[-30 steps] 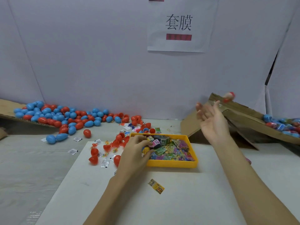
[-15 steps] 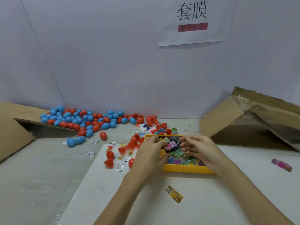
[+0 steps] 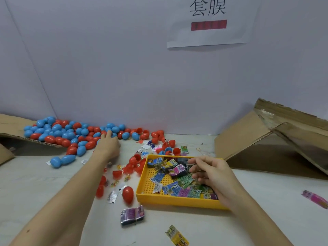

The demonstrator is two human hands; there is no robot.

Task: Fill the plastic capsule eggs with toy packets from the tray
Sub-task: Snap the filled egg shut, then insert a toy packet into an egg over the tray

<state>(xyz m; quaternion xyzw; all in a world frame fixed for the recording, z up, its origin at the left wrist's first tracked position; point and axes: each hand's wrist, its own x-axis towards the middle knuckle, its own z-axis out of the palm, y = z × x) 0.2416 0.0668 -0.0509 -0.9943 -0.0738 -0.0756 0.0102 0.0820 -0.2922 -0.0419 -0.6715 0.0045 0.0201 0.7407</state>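
The left hand (image 3: 108,144) reaches beyond the yellow tray (image 3: 177,199), fingers spread on the capsule eggs (image 3: 71,134). Over the tray, the right hand's (image 3: 211,173) fingers pinch a toy packet (image 3: 190,163).

White paper sign (image 3: 207,22) with two black characters and a red bar, fixed to the pale back wall (image 3: 106,68). Folded cardboard (image 3: 269,139) leans at right on the worktop (image 3: 35,183); another cardboard sheet (image 3: 10,125) at far left. Small rubber band (image 3: 198,149) lies near the right cardboard.

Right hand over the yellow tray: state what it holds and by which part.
The right hand hangs over the packets in the yellow tray, fingers curled; whether they pinch a packet cannot be told.
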